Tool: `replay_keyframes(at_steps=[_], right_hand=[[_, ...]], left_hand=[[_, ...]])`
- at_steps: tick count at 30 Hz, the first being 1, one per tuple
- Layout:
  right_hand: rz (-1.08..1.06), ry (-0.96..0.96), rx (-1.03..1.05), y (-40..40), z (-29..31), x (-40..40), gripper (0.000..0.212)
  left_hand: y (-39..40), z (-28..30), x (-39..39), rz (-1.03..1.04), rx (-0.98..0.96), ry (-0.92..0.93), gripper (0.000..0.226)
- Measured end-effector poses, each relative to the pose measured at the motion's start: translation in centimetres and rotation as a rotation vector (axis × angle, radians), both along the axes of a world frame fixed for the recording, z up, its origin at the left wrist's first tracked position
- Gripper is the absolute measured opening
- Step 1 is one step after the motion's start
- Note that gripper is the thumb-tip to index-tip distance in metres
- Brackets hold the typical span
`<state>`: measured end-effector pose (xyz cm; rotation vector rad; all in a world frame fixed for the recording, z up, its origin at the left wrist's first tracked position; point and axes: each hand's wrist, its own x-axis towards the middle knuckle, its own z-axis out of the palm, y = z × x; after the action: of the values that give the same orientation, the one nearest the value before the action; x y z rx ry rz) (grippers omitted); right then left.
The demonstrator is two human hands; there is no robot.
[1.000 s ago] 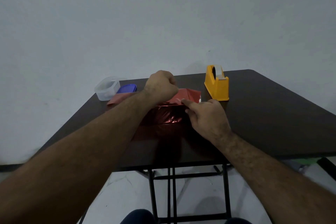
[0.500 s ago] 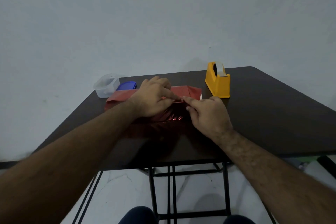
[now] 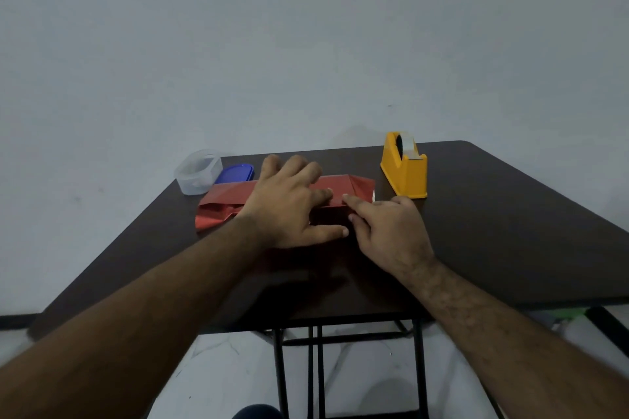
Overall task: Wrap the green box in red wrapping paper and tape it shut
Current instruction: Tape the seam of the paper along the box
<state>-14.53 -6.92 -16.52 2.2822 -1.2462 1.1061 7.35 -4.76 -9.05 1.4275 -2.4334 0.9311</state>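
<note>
My left hand (image 3: 289,204) lies spread flat on the red wrapping paper (image 3: 235,196), pinning the fold over the hidden box mid-surface. My right hand (image 3: 388,231) presses 1 fingertip on the seam, likely holding it for tape from the yellow dispenser (image 3: 405,170) at far right.

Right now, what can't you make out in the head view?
- Green box: not visible, covered by the red wrapping paper and both hands.
- Tape on the seam: hidden under the left hand and right hand.
- Clear container contents: too small, dim.
- Elbows: cut by the bottom edge.
</note>
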Motion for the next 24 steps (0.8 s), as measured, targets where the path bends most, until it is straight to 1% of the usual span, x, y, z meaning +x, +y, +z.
replay_keyframes(at_steps=[3, 6, 11, 14, 18, 21, 24], right_hand=[[-0.010, -0.003, -0.014, -0.1, -0.2, -0.1, 0.040], [-0.015, 0.005, -0.024, -0.1, -0.2, -0.1, 0.040], [-0.025, 0.020, -0.030, 0.0, -0.1, 0.0, 0.040], [-0.026, 0.020, -0.036, 0.2, 0.0, 0.0, 0.040], [-0.032, 0.006, -0.039, 0.4, 0.1, 0.2, 0.039], [-0.009, -0.013, -0.035, 0.4, 0.1, 0.1, 0.039], [-0.006, -0.002, -0.012, 0.3, 0.5, -0.2, 0.045]], left_hand=[[0.1, -0.7, -0.3, -0.021, -0.017, 0.006, 0.091], [0.3, -1.9, 0.2, -0.025, -0.018, 0.062, 0.089], [0.4, -2.0, 0.3, 0.032, -0.108, 0.060, 0.090], [0.1, -3.0, 0.7, 0.027, -0.176, 0.069, 0.084], [-0.3, -4.1, 1.8, 0.042, -0.222, 0.137, 0.070], [-0.2, -3.9, 1.5, 0.060, -0.225, 0.178, 0.073], [-0.5, -3.0, 0.7, 0.034, -0.233, 0.306, 0.073]])
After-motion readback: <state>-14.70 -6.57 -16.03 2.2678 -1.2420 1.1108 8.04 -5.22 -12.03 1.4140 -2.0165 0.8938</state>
